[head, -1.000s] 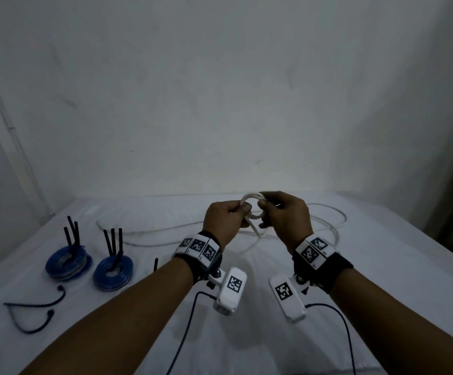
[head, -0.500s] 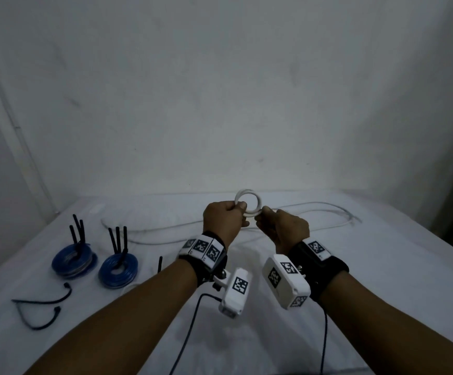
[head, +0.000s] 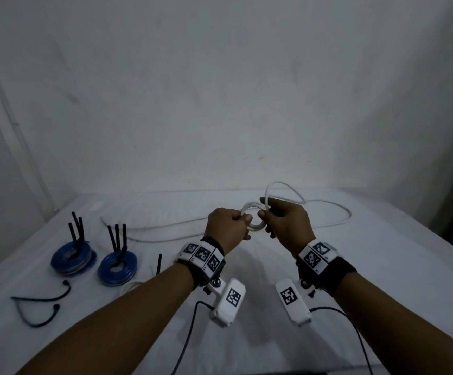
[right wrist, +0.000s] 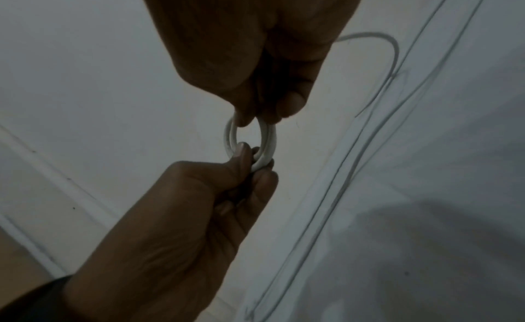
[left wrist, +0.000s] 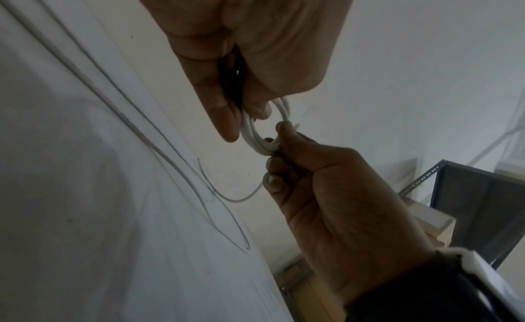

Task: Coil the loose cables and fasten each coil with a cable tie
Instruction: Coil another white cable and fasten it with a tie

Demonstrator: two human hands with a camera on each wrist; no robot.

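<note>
Two hands pinch a small coil of white cable above the white-sheeted table [head: 382,280].

Near the table's left edge lie two loose black cable ties [head: 38,307], beyond them two tied coils of blue cable [head: 95,262]. Over the middle, the left hand [head: 226,227] and right hand [head: 287,226] each clench opposite sides of the small white cable coil [head: 252,219]; its slack [head: 328,212] trails toward the far right corner. Only the left wrist view shows a dark metal shelf frame [left wrist: 477,205] beyond the table edge.
</note>
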